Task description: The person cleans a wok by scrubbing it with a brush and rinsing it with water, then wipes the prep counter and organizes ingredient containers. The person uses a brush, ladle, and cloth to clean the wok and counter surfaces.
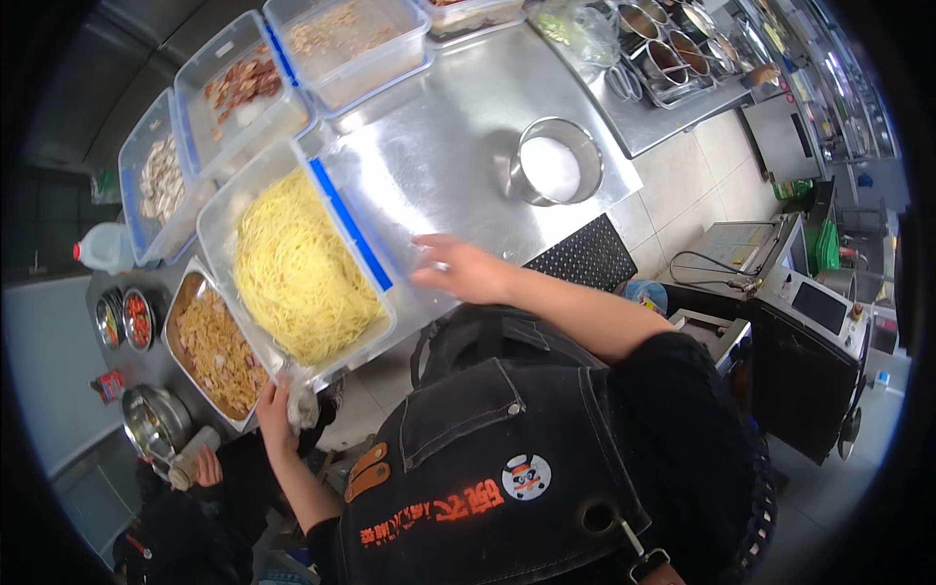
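My right hand [464, 272], with a ring on one finger, is over the steel table [453, 146], fingers apart and holding nothing. Left of it, a clear plastic container [212, 212] with a blue edge holds a heap of yellow noodles or fine shreds [303, 270]. My left hand [274, 417] is at the near corner of a steel tray [175, 322] filled with brownish chopped food [219, 351]. A whitish crumpled cloth or bag [301, 406] lies against its fingers; whether they grip it is unclear. A steel pot [521, 179] of white contents [550, 168] stands beyond my right hand.
Plastic containers of pale pieces [162, 179], reddish-brown pieces [245, 80] and flakes [329, 33] line the far left. Lower left, a co-worker's hand [208, 466] holds a cylindrical container [194, 457] beside steel bowls [157, 417]. A black perforated mat [585, 256] lies right of the table.
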Motion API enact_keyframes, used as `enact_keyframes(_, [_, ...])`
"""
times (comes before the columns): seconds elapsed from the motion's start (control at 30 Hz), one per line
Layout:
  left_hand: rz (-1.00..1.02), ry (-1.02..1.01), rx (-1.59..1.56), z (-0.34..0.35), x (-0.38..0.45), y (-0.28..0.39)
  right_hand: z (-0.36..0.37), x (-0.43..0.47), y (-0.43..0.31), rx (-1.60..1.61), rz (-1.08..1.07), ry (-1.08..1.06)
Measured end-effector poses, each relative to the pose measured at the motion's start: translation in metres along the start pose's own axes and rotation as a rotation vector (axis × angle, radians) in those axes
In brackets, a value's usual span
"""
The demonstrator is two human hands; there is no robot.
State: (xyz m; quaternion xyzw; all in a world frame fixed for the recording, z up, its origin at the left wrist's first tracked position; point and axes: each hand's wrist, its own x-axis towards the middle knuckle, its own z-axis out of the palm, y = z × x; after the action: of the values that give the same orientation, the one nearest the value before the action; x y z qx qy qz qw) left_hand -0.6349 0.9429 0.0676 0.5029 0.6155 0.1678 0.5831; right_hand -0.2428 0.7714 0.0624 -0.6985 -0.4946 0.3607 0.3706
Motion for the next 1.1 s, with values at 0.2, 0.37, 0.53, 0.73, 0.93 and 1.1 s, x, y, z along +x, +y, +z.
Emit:
enact_keyframes(0.2, [0.158,0.100,0.090,0.010,-0.046,0.084,-0.152,-0.136,0.134,-0.096,0.510,0.893])
enact_keyframes(0.37, [0.249,-0.200,0.295,0.223,-0.065,0.120,-0.218,-0.092,0.175,0.491,0.842,0.373])
enact_keyframes(0.53, [0.262,-0.387,0.596,0.376,-0.071,0.184,-0.238,-0.050,0.176,0.443,0.736,0.073])
enact_keyframes(0.73, [0.566,-0.528,0.833,0.538,-0.010,0.312,-0.293,-0.062,0.155,0.359,0.694,-0.031])
enact_keyframes(0.93, [0.398,-0.648,0.365,0.726,0.054,0.316,-0.353,-0.136,0.172,0.610,0.868,0.348])
enact_keyframes(1.1, [0.076,-1.029,-0.215,0.829,0.083,0.382,-0.380,-0.133,0.205,0.444,0.806,0.565])
